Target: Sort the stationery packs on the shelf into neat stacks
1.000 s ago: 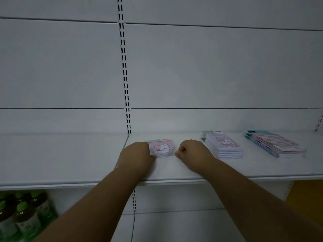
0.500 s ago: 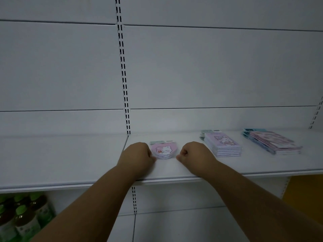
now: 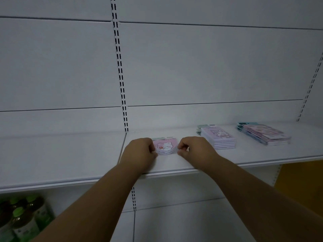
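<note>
A small stack of pink stationery packs (image 3: 165, 146) with a cartoon animal lies on the white shelf (image 3: 174, 163) between my hands. My left hand (image 3: 139, 152) grips its left edge, fingers curled over it and thumb at the front corner. My right hand (image 3: 194, 149) is curled beside the stack's right edge; its fingertips just reach the edge and hold nothing. To the right stands a squared stack of lilac packs (image 3: 218, 139). Farther right lies a flatter, slightly fanned stack of larger pink packs (image 3: 264, 134).
The shelf's left section (image 3: 61, 158) is bare white board. Slotted uprights (image 3: 120, 75) run up the back panel. Green-capped bottles (image 3: 19, 217) stand on the level below at the lower left. A yellow surface (image 3: 300, 179) shows at the lower right.
My right hand has closed in from a small gap to the stack's right edge. The left hand stays on the left edge, and the other stacks have not moved.
</note>
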Demonstrator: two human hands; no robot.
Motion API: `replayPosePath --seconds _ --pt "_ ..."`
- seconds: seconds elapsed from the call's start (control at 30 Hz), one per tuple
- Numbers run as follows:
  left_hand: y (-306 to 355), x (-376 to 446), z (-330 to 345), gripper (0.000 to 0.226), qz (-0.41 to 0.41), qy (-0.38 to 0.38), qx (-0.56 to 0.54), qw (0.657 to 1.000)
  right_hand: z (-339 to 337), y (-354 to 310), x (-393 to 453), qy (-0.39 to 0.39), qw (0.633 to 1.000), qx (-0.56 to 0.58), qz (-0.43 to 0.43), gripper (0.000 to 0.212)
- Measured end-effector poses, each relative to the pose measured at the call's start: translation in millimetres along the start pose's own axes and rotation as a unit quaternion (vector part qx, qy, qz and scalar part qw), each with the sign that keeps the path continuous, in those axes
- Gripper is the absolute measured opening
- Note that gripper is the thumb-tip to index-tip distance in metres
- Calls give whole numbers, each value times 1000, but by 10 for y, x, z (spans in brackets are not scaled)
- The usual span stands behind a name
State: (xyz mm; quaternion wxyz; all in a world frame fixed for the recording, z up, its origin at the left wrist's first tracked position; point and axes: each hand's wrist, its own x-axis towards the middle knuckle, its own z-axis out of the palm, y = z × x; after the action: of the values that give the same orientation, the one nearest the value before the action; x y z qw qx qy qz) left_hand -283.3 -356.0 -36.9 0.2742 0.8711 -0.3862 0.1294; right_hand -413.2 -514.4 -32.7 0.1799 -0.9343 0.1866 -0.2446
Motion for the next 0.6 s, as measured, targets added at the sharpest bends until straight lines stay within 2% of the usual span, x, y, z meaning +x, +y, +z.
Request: replayPosePath --seconds 0.33,0.5,0.6 --pt "11 -35 21 11 0 7 2 1000 30 10 7 -5 1000 -20 -11 10" --pt "55 -53 -29 11 -16 -15 10 1000 1 23 -8 -14 1000 -11 -18 10" --pt "82 -86 -95 23 -20 -11 29 999 -41 40 -34 -3 999 -26 -39 18"
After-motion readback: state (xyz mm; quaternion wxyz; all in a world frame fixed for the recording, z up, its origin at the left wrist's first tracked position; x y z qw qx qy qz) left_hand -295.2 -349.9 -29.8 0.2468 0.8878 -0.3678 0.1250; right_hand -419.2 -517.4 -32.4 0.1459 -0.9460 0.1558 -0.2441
